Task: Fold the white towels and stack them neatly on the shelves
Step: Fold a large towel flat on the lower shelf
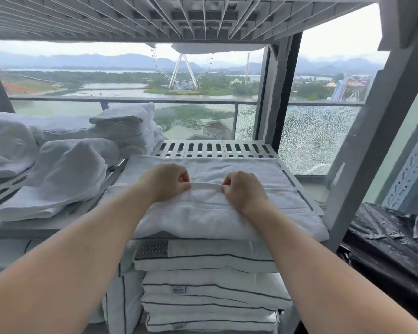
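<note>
Left hand [165, 182] and right hand [243, 189] each keep a pinching grip on the white towel's [203, 213] folded hem on the shelf [215, 149]; judged soft, light, limp, best held along edges.

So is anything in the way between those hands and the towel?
Nothing visible. The left hand and right hand already pinch the towel by its edge on the shelf; other towels sit off to its left.

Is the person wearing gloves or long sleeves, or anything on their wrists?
No. The left hand and right hand have no gloves, and no rings show. The left arm and right arm are uncovered right down to the picture's edge: no sleeves, watch or bracelet in view.
</note>
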A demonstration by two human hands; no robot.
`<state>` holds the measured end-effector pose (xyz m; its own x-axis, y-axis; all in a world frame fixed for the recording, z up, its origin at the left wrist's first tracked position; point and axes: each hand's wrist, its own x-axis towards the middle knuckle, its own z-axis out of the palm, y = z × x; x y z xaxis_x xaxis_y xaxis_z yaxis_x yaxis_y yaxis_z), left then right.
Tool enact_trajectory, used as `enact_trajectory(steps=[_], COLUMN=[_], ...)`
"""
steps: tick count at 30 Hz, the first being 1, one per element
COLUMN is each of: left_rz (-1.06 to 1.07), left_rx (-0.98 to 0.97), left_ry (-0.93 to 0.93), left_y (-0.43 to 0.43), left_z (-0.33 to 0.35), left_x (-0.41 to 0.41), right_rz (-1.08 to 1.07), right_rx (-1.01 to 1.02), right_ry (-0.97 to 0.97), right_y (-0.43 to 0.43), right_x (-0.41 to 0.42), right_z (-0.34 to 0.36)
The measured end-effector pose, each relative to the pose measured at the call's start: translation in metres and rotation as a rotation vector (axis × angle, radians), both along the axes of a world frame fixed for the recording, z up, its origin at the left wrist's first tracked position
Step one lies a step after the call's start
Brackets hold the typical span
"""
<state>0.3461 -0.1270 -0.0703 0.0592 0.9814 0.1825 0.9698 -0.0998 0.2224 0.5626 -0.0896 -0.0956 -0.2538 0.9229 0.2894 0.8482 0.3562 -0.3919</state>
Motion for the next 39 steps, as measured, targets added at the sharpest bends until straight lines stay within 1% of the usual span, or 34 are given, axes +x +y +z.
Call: enact_trajectory(steps=[2, 4, 8, 11, 15, 17, 22, 25, 28, 31, 32, 34, 37, 39], left_rz=[0.017, 0.021, -0.054, -0.041, -0.007, -0.022, -0.036, -0.027, -0.044, -0.089, -0.090, -0.067, -0.044, -0.036], left_rx=[0.051, 0.085, 0.045, 0.044, 0.127, 0.174, 0.279, 0.349, 0.354, 0.408, 0.412, 0.358, 0.266, 0.207], left_ry=[0.040, 0.043, -0.005, 0.036, 0.051, 0.064, 0.042, 0.049, 0.141, 0.218, 0.222, 0.189, 0.076, 0.035], left_y=[0.000, 0.001, 0.000, -0.004, -0.008, -0.009, -0.011, -0.011, -0.008, 0.000, 0.001, 0.000, -0.001, 0.000], left_z=[-0.010, -0.017, -0.016, -0.017, -0.019, -0.021, -0.025, -0.023, -0.017, -0.007, -0.007, -0.014, -0.029, -0.030], left_x=[-0.002, -0.008, -0.031, -0.054, -0.065, -0.061, -0.060, -0.065, -0.070, -0.068, -0.068, -0.070, -0.080, -0.087], right_rz=[-0.020, -0.028, -0.053, -0.098, -0.156, -0.114, 0.059, 0.104, 0.091, 0.079, 0.075, 0.061, 0.031, 0.020], right_rx=[-0.011, -0.023, -0.036, -0.013, 0.026, 0.029, -0.047, -0.044, -0.050, -0.042, -0.033, -0.024, -0.020, -0.019], right_ry=[-0.019, -0.025, -0.005, -0.006, -0.136, -0.143, 0.027, 0.023, 0.041, 0.042, 0.039, 0.058, 0.085, 0.082], right_y=[0.001, 0.002, 0.002, -0.001, -0.011, -0.017, -0.019, -0.017, -0.013, -0.010, -0.010, -0.009, -0.007, -0.008], right_x=[-0.002, -0.004, -0.006, -0.009, -0.029, -0.044, -0.082, -0.091, -0.091, -0.091, -0.091, -0.092, -0.094, -0.095], right_z=[-0.001, -0.002, -0.001, -0.001, 0.005, 0.007, 0.010, 0.006, 0.001, -0.001, -0.002, -0.004, -0.006, -0.007])
